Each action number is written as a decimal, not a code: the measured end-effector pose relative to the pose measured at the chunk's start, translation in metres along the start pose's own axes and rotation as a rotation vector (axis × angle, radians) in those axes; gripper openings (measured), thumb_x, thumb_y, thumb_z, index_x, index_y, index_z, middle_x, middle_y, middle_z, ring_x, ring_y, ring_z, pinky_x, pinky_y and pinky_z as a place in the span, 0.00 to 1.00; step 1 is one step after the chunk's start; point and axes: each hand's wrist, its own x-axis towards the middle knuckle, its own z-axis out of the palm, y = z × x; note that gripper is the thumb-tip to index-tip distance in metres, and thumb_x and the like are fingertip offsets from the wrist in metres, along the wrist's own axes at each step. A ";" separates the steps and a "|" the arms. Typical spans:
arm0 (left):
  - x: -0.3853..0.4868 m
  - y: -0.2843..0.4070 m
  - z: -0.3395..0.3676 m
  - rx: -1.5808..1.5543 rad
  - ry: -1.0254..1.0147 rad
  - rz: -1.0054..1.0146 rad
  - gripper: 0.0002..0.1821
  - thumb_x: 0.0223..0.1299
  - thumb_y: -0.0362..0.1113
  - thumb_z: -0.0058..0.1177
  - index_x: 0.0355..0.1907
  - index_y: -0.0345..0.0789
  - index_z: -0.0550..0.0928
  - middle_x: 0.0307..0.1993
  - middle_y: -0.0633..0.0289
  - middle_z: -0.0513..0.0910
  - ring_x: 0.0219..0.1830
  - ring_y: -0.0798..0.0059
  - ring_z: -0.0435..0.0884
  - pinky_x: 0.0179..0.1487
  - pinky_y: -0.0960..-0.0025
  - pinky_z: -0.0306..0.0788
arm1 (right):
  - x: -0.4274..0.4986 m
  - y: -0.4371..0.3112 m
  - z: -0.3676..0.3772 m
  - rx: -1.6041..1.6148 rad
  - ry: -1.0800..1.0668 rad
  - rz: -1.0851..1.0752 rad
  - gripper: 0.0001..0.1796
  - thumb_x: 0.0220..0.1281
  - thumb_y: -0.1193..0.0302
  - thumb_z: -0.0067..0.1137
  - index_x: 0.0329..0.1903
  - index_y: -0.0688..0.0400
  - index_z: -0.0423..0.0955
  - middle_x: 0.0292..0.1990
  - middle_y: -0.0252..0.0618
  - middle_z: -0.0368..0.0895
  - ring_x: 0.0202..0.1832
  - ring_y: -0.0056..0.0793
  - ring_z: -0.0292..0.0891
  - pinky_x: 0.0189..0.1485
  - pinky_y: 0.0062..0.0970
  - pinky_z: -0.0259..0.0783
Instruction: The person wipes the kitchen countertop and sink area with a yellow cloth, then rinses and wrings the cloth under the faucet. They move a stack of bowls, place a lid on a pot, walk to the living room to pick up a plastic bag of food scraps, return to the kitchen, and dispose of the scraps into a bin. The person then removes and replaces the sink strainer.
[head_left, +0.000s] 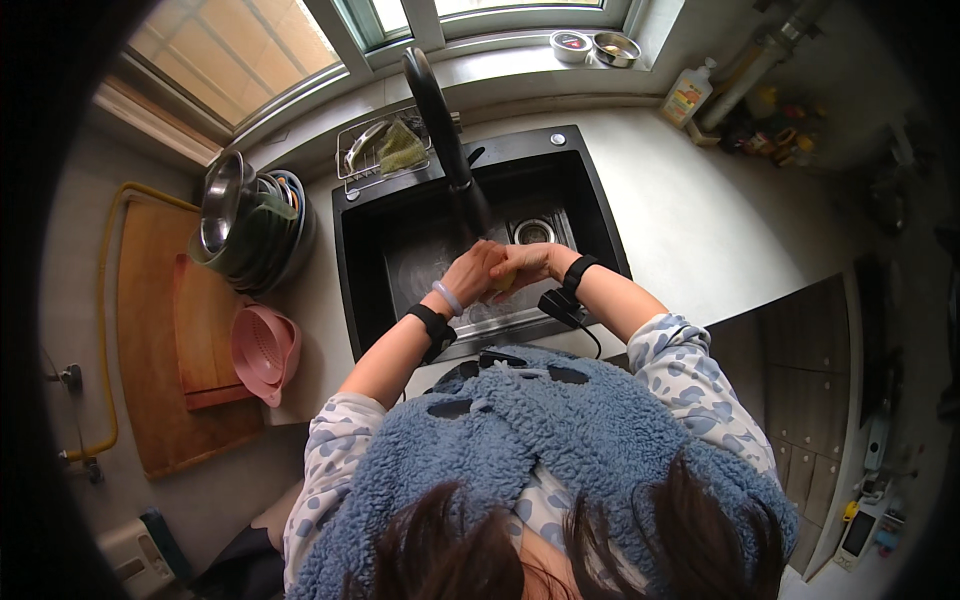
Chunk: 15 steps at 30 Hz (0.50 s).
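Note:
My left hand (474, 270) and my right hand (531, 262) meet over the black sink (346, 262), just under the spout of the black faucet (442, 124). Between them is a small yellowish piece of food (505, 282), mostly covered by the fingers, so its exact kind cannot be told. The right hand curls around it from the right, while the left hand's fingers press on it from the other side. Water appears to wet the basin floor below. A round drain strainer (535, 232) lies just beyond the right hand.
A wire rack (352, 169) with a green scrubbing cloth (403, 147) hangs behind the sink. Stacked bowls (259, 217), a pink colander (264, 349) and wooden cutting boards (146, 337) stand left. A pump bottle (686, 96) is at the right rear of the white counter (675, 210).

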 end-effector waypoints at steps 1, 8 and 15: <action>0.000 0.000 -0.002 0.061 0.027 0.033 0.21 0.48 0.30 0.51 0.49 0.33 0.69 0.49 0.51 0.70 0.46 0.54 0.73 0.50 0.64 0.70 | 0.002 0.000 0.001 -0.071 0.095 0.026 0.23 0.50 0.67 0.66 0.48 0.60 0.70 0.43 0.43 0.76 0.42 0.34 0.75 0.48 0.33 0.72; 0.002 -0.003 -0.002 0.120 -0.247 -0.311 0.17 0.51 0.33 0.51 0.44 0.32 0.69 0.41 0.47 0.75 0.40 0.53 0.78 0.41 0.63 0.75 | 0.017 -0.010 0.021 -0.628 0.265 0.093 0.05 0.48 0.75 0.61 0.26 0.59 0.72 0.24 0.31 0.76 0.23 0.16 0.66 0.24 0.15 0.61; -0.002 -0.005 0.001 0.146 -0.320 -0.340 0.12 0.51 0.32 0.50 0.38 0.28 0.72 0.31 0.46 0.80 0.37 0.55 0.81 0.37 0.62 0.75 | 0.035 0.000 0.015 -0.846 0.479 0.261 0.11 0.40 0.73 0.64 0.16 0.55 0.68 0.16 0.31 0.70 0.16 0.19 0.63 0.17 0.19 0.56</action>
